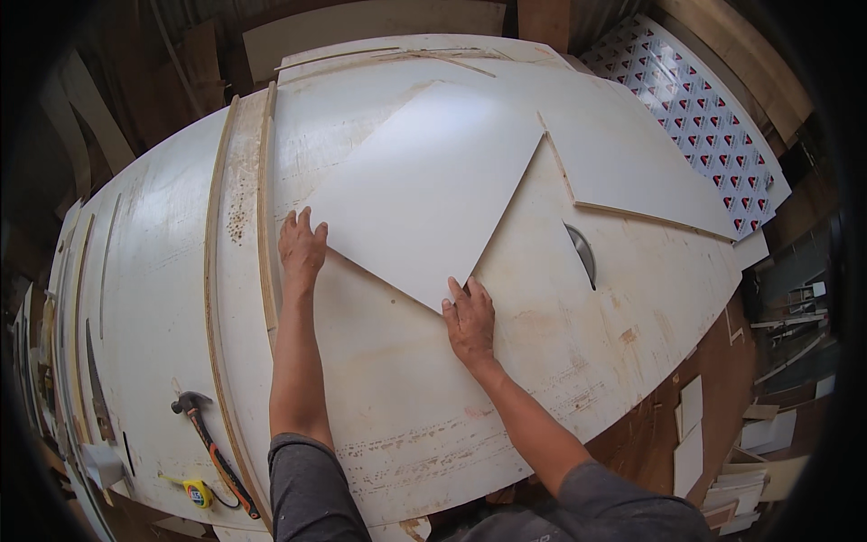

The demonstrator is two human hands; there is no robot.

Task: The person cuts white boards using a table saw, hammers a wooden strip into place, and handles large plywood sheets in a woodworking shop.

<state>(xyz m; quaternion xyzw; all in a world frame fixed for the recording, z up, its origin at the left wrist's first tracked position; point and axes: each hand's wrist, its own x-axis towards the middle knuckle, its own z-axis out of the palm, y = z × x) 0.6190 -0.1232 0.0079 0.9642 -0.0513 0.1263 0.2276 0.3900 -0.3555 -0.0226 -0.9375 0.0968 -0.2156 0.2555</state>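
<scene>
A square white board (424, 194) lies at an angle on the worn white work table (542, 370). My left hand (302, 244) grips its left corner, fingers curled at the edge. My right hand (470, 321) holds the near corner, thumb and fingers bent around it. Right of the board, a round saw blade (581, 253) sticks up through a slot in the table. Another white panel (646, 167) lies beyond the blade, beside the board.
A long wooden-edged fence (244, 208) crosses the table at left. A hammer (217, 443), yellow tape measure (198, 492) and hand saw (99, 388) lie left of it. A printed sheet (686, 99) is at back right; offcuts (691, 434) lie below the right edge.
</scene>
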